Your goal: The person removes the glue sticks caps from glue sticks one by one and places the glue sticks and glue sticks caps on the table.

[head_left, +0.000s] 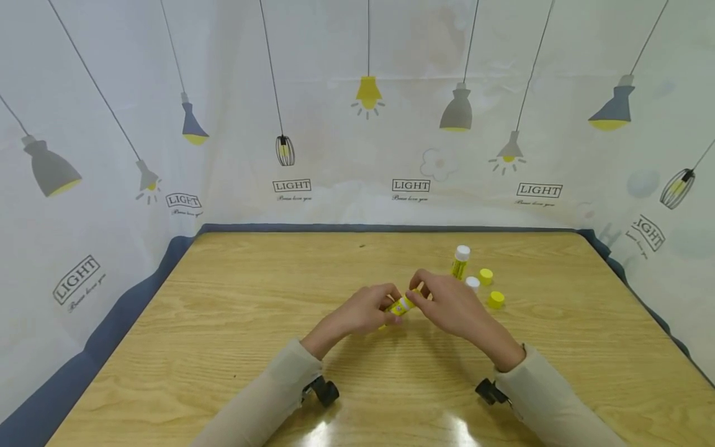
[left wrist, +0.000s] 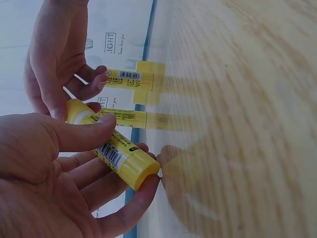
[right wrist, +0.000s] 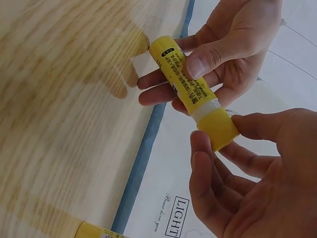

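Note:
A yellow glue stick [right wrist: 184,79] with black print is held tilted above the table between both hands. My left hand [head_left: 365,308] grips its body, thumb [left wrist: 94,134] on one side and fingers beneath. At the upper end my right hand [head_left: 452,304] pinches the yellow cap [right wrist: 217,130] between thumb and fingers. A white collar [right wrist: 207,110] shows between cap and body. Beyond the right hand stands another glue stick [head_left: 460,264] with a white top. A second white top [head_left: 472,283] shows just over that hand, its stick hidden behind it.
Two loose yellow caps [head_left: 486,276] sit on the wooden table [head_left: 268,267] to the right of the standing sticks. A pale curtain [head_left: 335,37] printed with lamps hangs behind the table. A black wrist camera [head_left: 325,391] is strapped under the left sleeve.

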Demonstrator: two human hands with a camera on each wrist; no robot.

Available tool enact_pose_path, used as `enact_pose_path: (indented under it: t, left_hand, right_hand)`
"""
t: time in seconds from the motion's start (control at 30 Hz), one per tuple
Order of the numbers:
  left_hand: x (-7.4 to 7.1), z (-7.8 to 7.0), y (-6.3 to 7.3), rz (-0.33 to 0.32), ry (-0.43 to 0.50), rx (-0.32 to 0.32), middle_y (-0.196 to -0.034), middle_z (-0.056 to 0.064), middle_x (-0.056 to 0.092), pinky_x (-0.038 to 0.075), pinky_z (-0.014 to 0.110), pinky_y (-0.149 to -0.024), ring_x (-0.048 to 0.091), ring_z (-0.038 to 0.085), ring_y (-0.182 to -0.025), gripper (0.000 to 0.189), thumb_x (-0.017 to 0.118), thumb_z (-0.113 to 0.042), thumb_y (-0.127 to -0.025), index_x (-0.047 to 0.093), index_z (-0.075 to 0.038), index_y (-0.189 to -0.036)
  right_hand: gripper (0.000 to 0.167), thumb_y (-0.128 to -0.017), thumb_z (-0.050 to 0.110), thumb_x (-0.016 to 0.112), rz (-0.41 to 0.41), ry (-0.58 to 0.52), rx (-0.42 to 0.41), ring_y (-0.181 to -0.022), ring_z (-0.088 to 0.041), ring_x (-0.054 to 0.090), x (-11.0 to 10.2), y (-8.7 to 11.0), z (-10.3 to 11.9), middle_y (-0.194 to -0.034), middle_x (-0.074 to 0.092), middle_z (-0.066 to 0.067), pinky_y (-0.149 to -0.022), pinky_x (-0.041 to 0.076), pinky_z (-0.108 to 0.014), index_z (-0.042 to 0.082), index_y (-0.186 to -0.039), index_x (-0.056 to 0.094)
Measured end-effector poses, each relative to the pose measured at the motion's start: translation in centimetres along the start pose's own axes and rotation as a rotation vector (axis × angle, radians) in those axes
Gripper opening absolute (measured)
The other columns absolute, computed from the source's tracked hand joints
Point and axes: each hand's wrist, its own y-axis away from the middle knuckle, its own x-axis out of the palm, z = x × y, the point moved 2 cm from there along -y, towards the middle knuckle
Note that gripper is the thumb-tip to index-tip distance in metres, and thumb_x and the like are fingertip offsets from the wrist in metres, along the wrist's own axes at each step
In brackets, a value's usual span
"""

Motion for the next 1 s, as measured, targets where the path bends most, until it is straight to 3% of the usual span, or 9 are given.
enact_pose_path:
  t: [0.67,1.0]
  left_hand:
    - [0.06,0.44,-0.08,0.001,-0.017,0.027,-0.117,0.01,0.078,0.05,0.026,-0.07,0.068,0.014,-0.089,0.025,0.069,-0.015,-0.1,0.062,-0.011,-0.124]
    - [0.05,0.51,-0.1,0.0,-0.017,0.031,-0.118,0.012,0.077,0.052,0.028,-0.075,0.07,0.015,-0.096,0.026,0.069,-0.015,-0.1,0.062,-0.01,-0.124]
  right_hand:
    - [0.024,-0.101,0.024,0.067,0.045,0.015,-0.038,-0.072,-0.012,0.06,0.13,0.12,0.03,-0.105,0.073,-0.008,-0.057,0.048,-0.028,0.011,-0.121,0.066]
    - [0.019,-0.104,0.028,0.063,0.026,0.003,-0.011,-0.063,-0.011,0.057,0.1,0.03,-0.18,-0.097,0.074,-0.008,-0.052,0.046,-0.027,0.014,-0.117,0.066]
